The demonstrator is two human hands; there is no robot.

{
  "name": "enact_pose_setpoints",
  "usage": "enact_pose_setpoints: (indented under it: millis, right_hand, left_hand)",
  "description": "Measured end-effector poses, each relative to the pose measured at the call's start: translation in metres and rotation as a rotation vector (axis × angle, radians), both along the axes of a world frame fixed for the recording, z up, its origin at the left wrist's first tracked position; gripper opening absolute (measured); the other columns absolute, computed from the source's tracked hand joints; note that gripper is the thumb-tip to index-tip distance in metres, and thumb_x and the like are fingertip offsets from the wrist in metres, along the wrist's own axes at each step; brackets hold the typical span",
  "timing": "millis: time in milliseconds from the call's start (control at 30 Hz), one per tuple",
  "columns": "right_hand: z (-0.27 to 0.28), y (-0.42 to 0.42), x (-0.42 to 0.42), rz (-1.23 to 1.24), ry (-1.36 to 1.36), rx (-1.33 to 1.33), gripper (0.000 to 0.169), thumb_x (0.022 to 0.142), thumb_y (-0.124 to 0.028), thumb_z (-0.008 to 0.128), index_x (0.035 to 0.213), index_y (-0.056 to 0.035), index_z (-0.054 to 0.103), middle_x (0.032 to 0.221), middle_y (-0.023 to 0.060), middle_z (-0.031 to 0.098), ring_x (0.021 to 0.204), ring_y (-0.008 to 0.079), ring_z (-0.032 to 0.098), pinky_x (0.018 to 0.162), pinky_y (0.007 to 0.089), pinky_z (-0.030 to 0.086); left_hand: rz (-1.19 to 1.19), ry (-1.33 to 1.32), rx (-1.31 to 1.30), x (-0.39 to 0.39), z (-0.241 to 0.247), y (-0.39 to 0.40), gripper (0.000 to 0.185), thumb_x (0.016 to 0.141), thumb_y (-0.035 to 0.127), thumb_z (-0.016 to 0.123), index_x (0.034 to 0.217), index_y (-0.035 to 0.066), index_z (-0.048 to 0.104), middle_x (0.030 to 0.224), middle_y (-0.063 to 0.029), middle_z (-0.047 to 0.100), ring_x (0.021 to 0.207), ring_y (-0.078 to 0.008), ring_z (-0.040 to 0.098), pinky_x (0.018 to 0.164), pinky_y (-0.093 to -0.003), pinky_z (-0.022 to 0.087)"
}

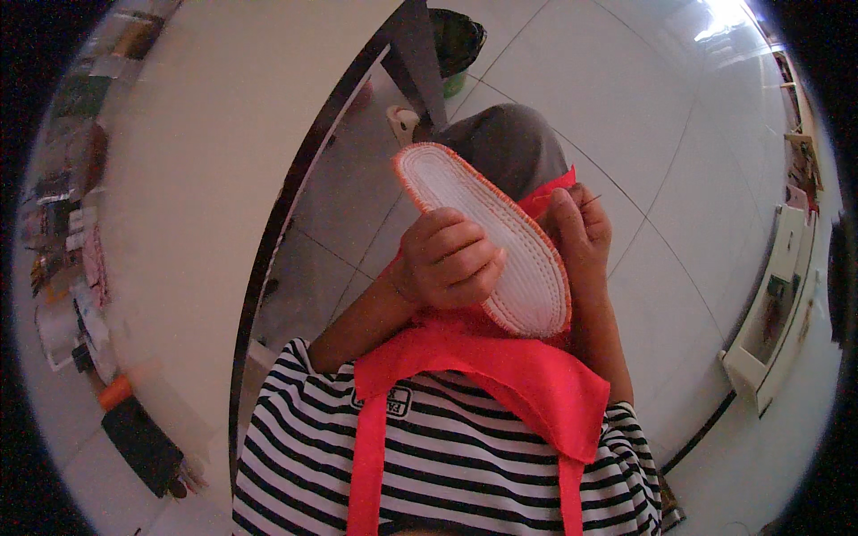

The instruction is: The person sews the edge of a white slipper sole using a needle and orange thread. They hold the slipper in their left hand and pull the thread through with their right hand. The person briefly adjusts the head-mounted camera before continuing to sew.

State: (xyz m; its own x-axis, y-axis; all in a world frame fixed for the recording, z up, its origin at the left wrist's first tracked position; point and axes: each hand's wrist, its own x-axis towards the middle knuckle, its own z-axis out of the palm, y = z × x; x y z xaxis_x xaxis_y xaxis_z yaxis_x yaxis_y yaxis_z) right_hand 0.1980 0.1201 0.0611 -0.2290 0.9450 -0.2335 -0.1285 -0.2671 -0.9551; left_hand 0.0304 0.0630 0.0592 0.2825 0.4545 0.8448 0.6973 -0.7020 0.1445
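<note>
My left hand (452, 258) grips a white, shoe-shaped sole (516, 268) across its middle. Rows of stitching run along the sole's face, and orange thread binds its edge. The sole is tilted, its narrower end up and to the left. Beside its right edge, my right hand (580, 224) pinches a thin needle (592, 199) between thumb and fingers. Its point sticks out to the right. The red apron (482, 352) lies behind the sole, and a strip of red cloth shows by my right fingers. Part of the sole is hidden under my left fingers.
A pale tabletop (221, 167) with a dark edge runs along my left. Assorted items and a dark box-like thing (142, 445) line its far side. Beyond my knee stands a bin (456, 43) with a black liner. A white cabinet (771, 308) is at right on the tiled floor (670, 154).
</note>
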Motion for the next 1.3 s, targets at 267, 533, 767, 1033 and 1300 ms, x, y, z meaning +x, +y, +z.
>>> enact_pose_setpoints:
  millis: [267, 533, 767, 1033, 1300]
  right_hand:
    - [-0.028, 0.008, 0.013, 0.083, -0.408, 0.188, 0.024, 0.082, -0.021, 0.051, 0.066, -0.0053, 0.042, 0.058, -0.0001, 0.040, 0.056, 0.0095, 0.035, 0.050, 0.0245, 0.033]
    - [0.004, 0.006, 0.004, -0.037, -0.515, 0.381, 0.016, 0.085, -0.012, 0.041, 0.099, -0.0034, 0.042, 0.072, -0.0003, 0.042, 0.061, 0.0055, 0.038, 0.054, 0.0197, 0.034]
    - [0.034, -0.004, -0.015, 0.027, -0.688, 0.801, 0.009, 0.071, -0.006, 0.059, 0.079, -0.0053, 0.055, 0.076, 0.0101, 0.051, 0.069, 0.0237, 0.053, 0.061, 0.0297, 0.044]
    - [0.031, -0.004, -0.017, 0.013, -0.707, 0.918, 0.011, 0.067, -0.005, 0.062, 0.078, -0.0070, 0.058, 0.074, 0.0076, 0.050, 0.066, 0.0201, 0.052, 0.057, 0.0284, 0.044]
    - [0.029, -0.005, -0.017, 0.001, -0.698, 0.883, 0.011, 0.067, -0.005, 0.062, 0.077, -0.0069, 0.058, 0.072, 0.0074, 0.049, 0.063, 0.0201, 0.050, 0.054, 0.0288, 0.043]
  left_hand:
    - [-0.039, -0.643, -0.617, 0.004, -0.015, 0.004, 0.020, 0.069, 0.010, 0.058, 0.087, 0.005, 0.051, 0.082, -0.0046, 0.050, 0.077, -0.0173, 0.050, 0.070, -0.0290, 0.043]
    - [-0.040, -1.502, -1.102, 0.011, 0.005, 0.010, 0.034, 0.076, 0.008, 0.055, 0.107, -0.002, 0.044, 0.101, -0.0087, 0.053, 0.090, -0.0188, 0.052, 0.079, -0.0304, 0.042]
    - [0.032, -1.443, -1.123, 0.012, 0.011, 0.008, 0.026, 0.077, 0.007, 0.054, 0.101, -0.001, 0.049, 0.097, -0.0074, 0.055, 0.086, -0.0163, 0.053, 0.077, -0.0282, 0.043]
    - [0.067, -1.323, -1.089, 0.013, 0.011, 0.007, 0.023, 0.077, 0.007, 0.054, 0.098, -0.003, 0.050, 0.095, -0.0076, 0.056, 0.085, -0.0139, 0.054, 0.075, -0.0261, 0.043]
    - [0.072, -1.306, -1.040, 0.017, 0.010, 0.007, 0.024, 0.077, 0.007, 0.054, 0.099, -0.003, 0.050, 0.095, -0.0083, 0.056, 0.086, -0.0148, 0.054, 0.075, -0.0264, 0.043]
